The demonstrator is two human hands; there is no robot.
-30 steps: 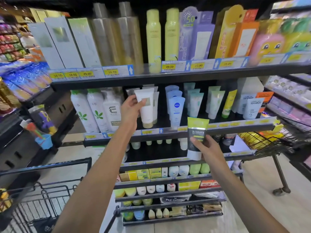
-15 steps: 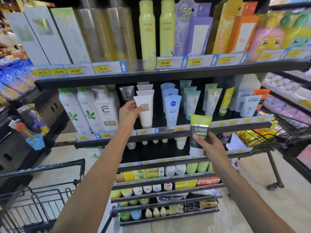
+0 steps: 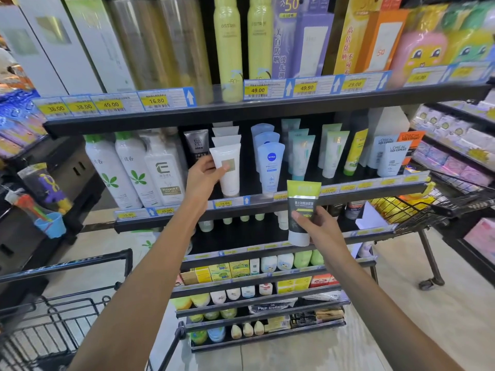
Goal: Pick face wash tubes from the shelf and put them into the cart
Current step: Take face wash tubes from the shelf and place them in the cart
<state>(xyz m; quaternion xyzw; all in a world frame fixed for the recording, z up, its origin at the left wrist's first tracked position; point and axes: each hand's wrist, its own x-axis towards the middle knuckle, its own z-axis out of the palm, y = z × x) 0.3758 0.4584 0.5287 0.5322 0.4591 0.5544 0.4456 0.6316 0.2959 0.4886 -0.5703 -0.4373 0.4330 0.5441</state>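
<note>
Left hand (image 3: 204,175) pinches white tube (image 3: 227,170) at shelf (image 3: 348,192) front edge to lift it; right hand (image 3: 318,227) clasps green-black tube (image 3: 302,210), cart-bound.

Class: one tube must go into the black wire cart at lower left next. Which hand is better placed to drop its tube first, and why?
Probably the left hand: it grips the white face wash tube, and its arm runs just above the black wire cart. The right hand, holding the green-and-black tube, is farther away.

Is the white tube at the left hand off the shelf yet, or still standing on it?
Still on it: the white tube stands cap-down in its row, left hand gripping its side.
</note>
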